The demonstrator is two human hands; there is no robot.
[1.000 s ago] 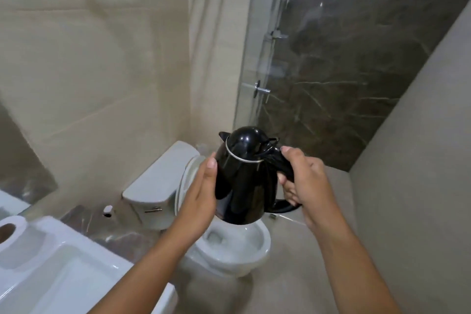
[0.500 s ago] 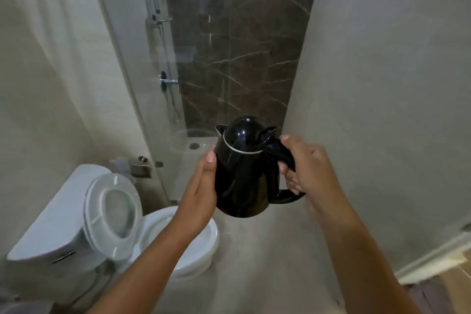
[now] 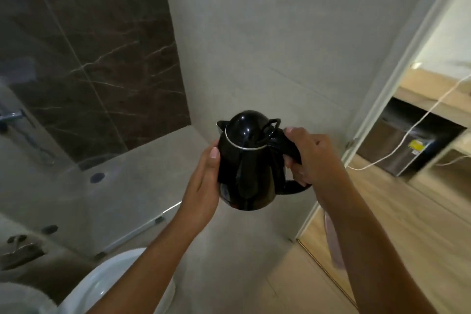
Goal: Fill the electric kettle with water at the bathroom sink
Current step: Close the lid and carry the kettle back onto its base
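Observation:
A glossy black electric kettle [image 3: 246, 168] with its domed lid closed is held upright in mid-air, in the middle of the view, in front of a grey wall. My right hand [image 3: 313, 158] is wrapped around its handle on the right side. My left hand [image 3: 204, 183] lies flat against the kettle's left side, fingers extended, supporting the body. The spout points away to the left. No sink is in view.
A white toilet bowl [image 3: 102, 285] sits at the bottom left. A glass shower screen [image 3: 51, 160] and dark marble wall are on the left. On the right a doorway [image 3: 397, 84] opens onto a wooden floor [image 3: 407, 224], a small fridge [image 3: 402, 150] and a white cable.
The view has swung to the right: sink and toilet tank have left the frame and the doorway has come in. Both hands keep the same hold on the kettle.

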